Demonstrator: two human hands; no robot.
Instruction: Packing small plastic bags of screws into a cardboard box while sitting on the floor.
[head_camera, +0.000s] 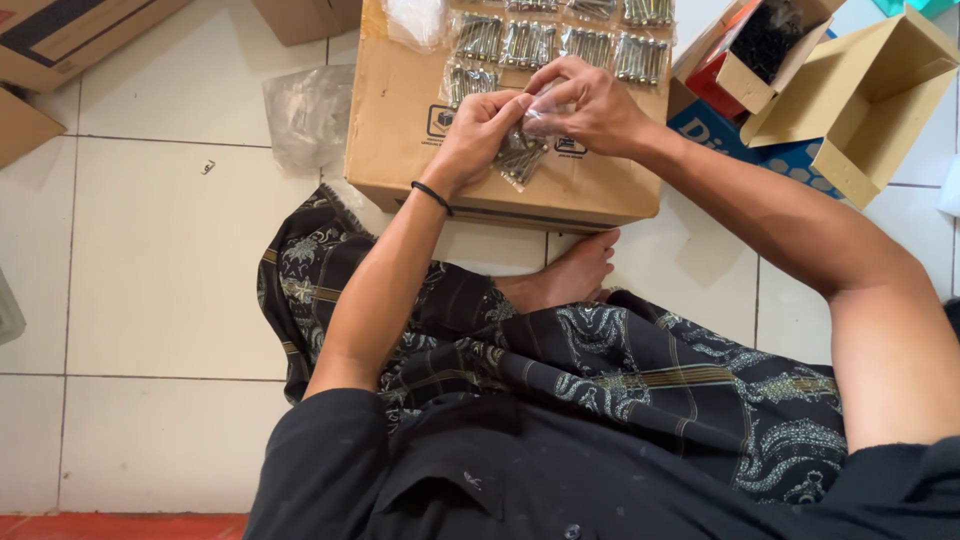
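Both of my hands hold one small clear plastic bag of metal screws (520, 155) above a brown cardboard box (400, 130). My left hand (480, 135), with a black band on its wrist, pinches the bag's top from the left. My right hand (590, 100) grips the bag's upper edge from the right. The screws hang at the bottom of the bag. Several filled bags of screws (560, 40) lie in rows on the far part of the box top.
An empty clear bag (310, 110) lies on the white tile floor left of the box. Open cardboard boxes (860, 90) and a red box with black parts (760, 45) stand at right. My legs in patterned cloth (600, 370) and a bare foot (570, 275) are in front.
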